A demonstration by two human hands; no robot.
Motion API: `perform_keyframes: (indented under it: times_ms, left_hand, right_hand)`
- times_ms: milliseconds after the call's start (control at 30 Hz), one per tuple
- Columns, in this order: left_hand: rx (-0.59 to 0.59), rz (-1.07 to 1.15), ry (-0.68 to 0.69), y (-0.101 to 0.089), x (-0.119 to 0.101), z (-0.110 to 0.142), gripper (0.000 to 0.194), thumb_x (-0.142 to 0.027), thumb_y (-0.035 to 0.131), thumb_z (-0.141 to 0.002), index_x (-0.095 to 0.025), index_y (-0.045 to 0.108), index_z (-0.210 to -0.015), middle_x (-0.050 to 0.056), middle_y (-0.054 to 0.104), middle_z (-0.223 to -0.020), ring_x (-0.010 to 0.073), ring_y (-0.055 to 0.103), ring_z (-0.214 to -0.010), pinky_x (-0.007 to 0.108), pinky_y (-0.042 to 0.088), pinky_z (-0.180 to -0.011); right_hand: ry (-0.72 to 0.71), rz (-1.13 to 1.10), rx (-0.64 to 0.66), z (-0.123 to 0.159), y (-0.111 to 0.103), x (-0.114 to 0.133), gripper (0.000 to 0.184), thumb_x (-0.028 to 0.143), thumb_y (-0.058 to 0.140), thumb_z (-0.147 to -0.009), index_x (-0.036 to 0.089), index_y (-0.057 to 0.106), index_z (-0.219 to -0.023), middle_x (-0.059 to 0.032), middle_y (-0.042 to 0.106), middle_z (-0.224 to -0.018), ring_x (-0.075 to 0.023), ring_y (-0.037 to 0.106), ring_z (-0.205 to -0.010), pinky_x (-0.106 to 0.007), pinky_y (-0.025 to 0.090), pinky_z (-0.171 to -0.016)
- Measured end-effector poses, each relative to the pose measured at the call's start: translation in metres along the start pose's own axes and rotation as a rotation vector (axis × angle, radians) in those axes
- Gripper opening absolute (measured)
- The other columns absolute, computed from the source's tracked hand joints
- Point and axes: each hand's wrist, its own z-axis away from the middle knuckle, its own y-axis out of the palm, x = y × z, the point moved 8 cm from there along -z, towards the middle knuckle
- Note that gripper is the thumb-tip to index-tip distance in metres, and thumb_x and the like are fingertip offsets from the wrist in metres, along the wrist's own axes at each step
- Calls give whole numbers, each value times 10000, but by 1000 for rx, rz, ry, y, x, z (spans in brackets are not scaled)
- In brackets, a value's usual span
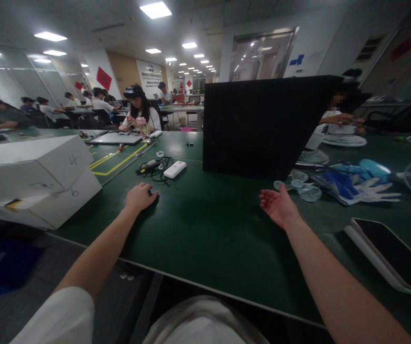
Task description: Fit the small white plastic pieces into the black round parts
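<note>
My left hand (140,197) rests low over the green table (205,229), fingers curled, with a small dark patch between thumb and fingertips; what it is I cannot make out. Just beyond it lie a tangle of black cable (151,167) and a white box-shaped device (175,169). My right hand (280,206) is palm up, fingers loosely bent, thumb apart, nothing in it. Behind that hand are clear round plastic pieces (309,192), partly overlapping. A large black panel (255,129) stands upright across from me, between the two hands.
White boxes (69,177) are stacked at the left edge. On the right lie blue-and-white gloves (356,186), fan grilles (345,140) and a dark-screened device (392,253). A co-worker (141,112) sits across the table; another person's hands (343,122) show beyond the panel.
</note>
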Motion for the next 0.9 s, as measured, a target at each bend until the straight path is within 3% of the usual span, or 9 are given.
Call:
perform_keyframes:
  times_ms: [300,433,533,633,767,833,900]
  left_hand:
    - [40,58,-28,0,-6,-1,433,-522,564,-882,-218,698,-1161,120,681,-1135,286,652,-1019,378,536,-885]
    - [53,116,35,1,-38,-3,378,-469,593,-891,-212,696,-1148,115,673,-1137,280,642,-1034,376,533,-896]
    - [62,167,177,5,-102,-1,355,-444,620,-888,-216,691,-1149,111,654,-1182,280,622,-1089,377,519,-926]
    - [73,244,353,10,-197,15,352,-446,634,-887,-222,691,-1152,108,647,-1203,283,609,-1109,391,505,-944]
    - [131,389,677,10,-329,59,391,-501,573,-922,-225,674,-1180,94,649,-1195,258,614,-1075,373,521,-880]
    - [122,382,761,8,-369,77,394,-508,560,-924,-213,677,-1156,102,649,-1172,264,613,-1053,370,523,-835]
    - [101,368,779,6,-387,86,388,-511,548,-930,-204,680,-1126,107,648,-1158,266,612,-1029,367,525,-791]
  right_hand:
    - [6,9,1,3,3,1,545,632,354,-1002,204,669,-879,-85,712,-753,-175,646,-613,-302,551,-566]
    - [15,-1,-2,1,0,0,530,618,358,-1007,207,668,-881,-82,715,-761,-177,651,-627,-306,557,-582]
    - [11,-6,-4,-1,-3,0,548,628,339,-1006,208,667,-884,-83,715,-765,-178,648,-622,-314,557,-588]
    - [-4,20,9,-1,-3,0,592,659,300,-998,209,666,-883,-89,714,-764,-185,648,-621,-323,556,-594]
    - [5,10,5,3,-1,-1,611,659,280,-1002,208,671,-873,-90,711,-755,-186,643,-617,-318,550,-589]
    - [4,-5,4,4,0,-1,612,651,280,-1006,204,673,-864,-89,709,-746,-182,636,-610,-311,545,-583]
    - [-3,-9,6,5,2,0,610,644,284,-1009,201,674,-857,-87,707,-739,-179,632,-604,-306,542,-581]
